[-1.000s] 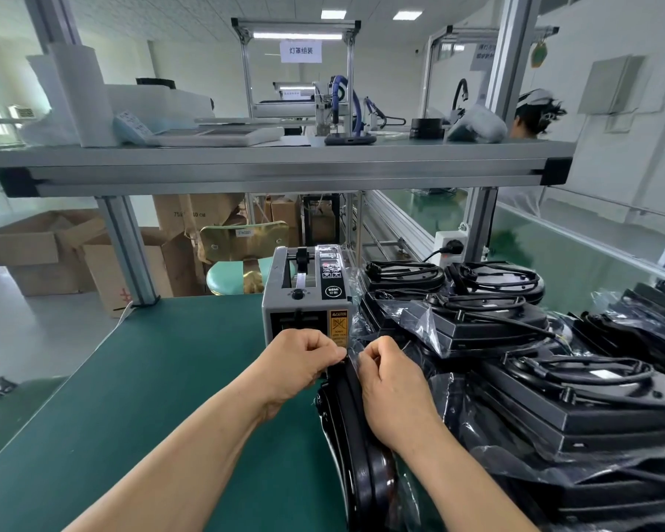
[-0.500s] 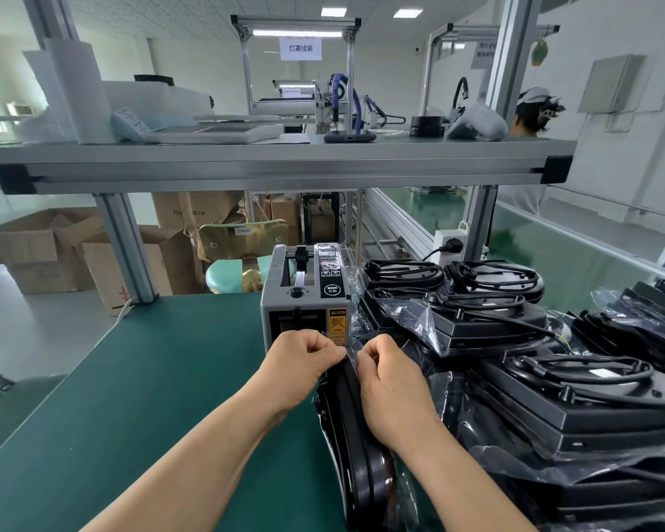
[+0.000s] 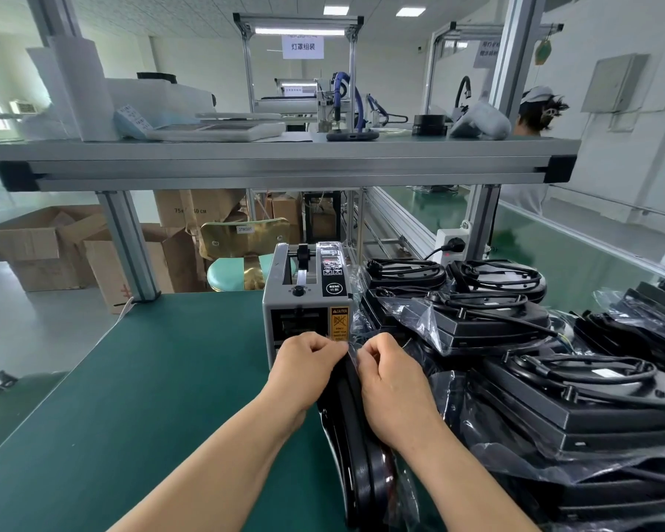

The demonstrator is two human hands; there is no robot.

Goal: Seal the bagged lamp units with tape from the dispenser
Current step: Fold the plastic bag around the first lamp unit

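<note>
A black lamp unit (image 3: 357, 447) in a clear plastic bag stands on its edge on the green bench, right in front of me. My left hand (image 3: 307, 362) and my right hand (image 3: 388, 374) sit on either side of its top, fingers curled, and both pinch the clear bag's top edge between them. The grey tape dispenser (image 3: 307, 297) stands just behind my hands, its outlet partly hidden by the left hand. Whether a strip of tape is in my fingers cannot be made out.
Several bagged black lamp units (image 3: 576, 393) with coiled cords are piled on the right. The green bench top (image 3: 150, 397) stretches to the left. An aluminium shelf (image 3: 284, 163) crosses overhead on posts. Cardboard boxes (image 3: 43, 251) stand on the floor beyond. A person (image 3: 534, 120) works further back.
Both hands have stayed pinched at the bag's top in front of the dispenser, with only a slight shift of the view.
</note>
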